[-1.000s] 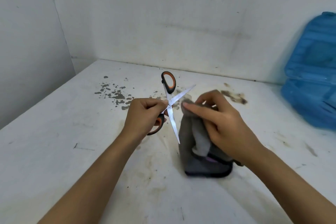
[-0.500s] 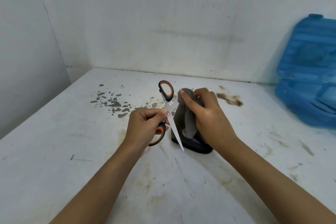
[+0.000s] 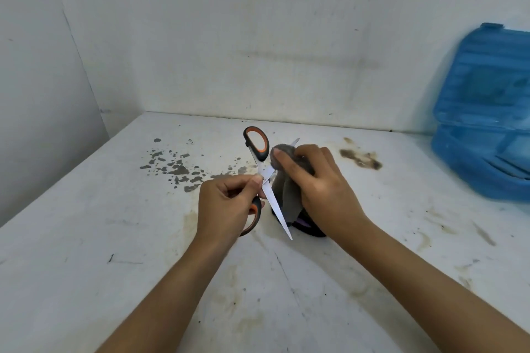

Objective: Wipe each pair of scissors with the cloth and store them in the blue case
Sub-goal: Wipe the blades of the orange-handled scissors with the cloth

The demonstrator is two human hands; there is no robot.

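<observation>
My left hand [image 3: 226,206] grips a pair of scissors [image 3: 268,180] with black and orange handles, held above the table with the blades spread wide apart. One blade points down toward me, the other points up and to the right. My right hand [image 3: 318,189] pinches a grey cloth [image 3: 288,198] around the upper blade, whose tip sticks out past the cloth. The cloth hangs down to the table behind the lower blade. The blue case [image 3: 484,120] stands with its lid raised at the right edge of the table.
The white table [image 3: 86,238] is stained, with dark flecks at the back left and a brown smear at the back right. White walls close in the back and left sides. Both forearms reach in from the bottom of the view.
My right hand has slid the cloth along the upper blade, first in toward the pivot, then back out near the tip. The camera has shifted so the blue case shows more.
</observation>
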